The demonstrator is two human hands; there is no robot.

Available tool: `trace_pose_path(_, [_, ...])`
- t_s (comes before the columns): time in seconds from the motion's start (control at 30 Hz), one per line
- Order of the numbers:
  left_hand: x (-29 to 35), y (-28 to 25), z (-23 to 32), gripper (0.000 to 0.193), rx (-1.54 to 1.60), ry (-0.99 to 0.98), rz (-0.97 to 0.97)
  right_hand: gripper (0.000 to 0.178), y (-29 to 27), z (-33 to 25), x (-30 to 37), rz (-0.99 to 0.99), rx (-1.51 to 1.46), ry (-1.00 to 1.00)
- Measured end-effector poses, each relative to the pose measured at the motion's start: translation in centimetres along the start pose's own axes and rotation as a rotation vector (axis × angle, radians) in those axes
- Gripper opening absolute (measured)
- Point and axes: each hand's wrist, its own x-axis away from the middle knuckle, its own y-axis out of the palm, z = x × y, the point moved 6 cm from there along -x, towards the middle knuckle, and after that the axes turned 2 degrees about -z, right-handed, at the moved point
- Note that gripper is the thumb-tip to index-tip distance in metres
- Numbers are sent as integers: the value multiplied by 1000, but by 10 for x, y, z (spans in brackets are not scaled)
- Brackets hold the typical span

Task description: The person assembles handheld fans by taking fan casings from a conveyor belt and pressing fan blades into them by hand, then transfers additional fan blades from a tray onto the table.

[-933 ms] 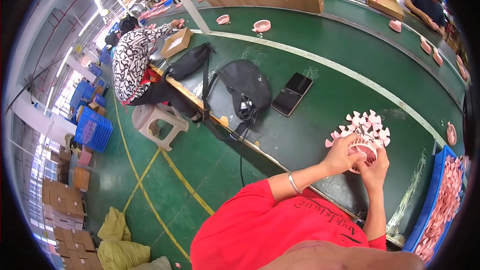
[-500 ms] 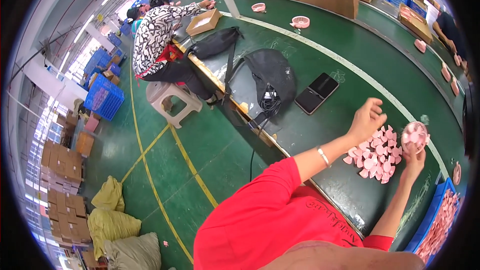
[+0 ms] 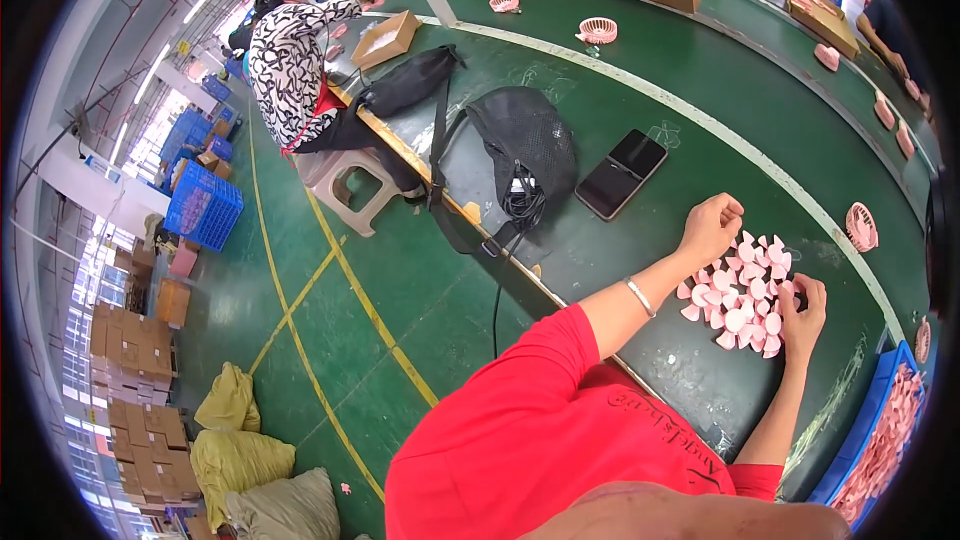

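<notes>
A loose pile of small pink fan blades lies on the dark green tabletop before me. At its far left edge is my left hand, a bracelet on its wrist. Its fingers are curled together, and anything inside them is hidden. My right hand is at the pile's right edge, thumb and bent fingers closed in among the blades. Whether it grips one is too small to make out. Beyond that hand, a round pink fan housing rests by the white line, apart from both hands.
A blue crate full of pink parts is at right. Left of the pile lie a dark folding phone and a black bag with cables. More pink housings sit farther along. A person in a patterned top sits beyond.
My right hand has let go of the pink housing, now by the white line, and moved left to the pile. My left hand has shifted slightly; the whole view has turned a little.
</notes>
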Motion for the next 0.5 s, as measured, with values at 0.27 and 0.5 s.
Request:
trace_pose_path(0.27, [4,5,6,10,-61,35,-53,23,-8,-10,3,92,228,-24])
trace_pose_path(0.5, [3,5,7,9,-83,20,-71,21,-9,-1,0,75,372,-2])
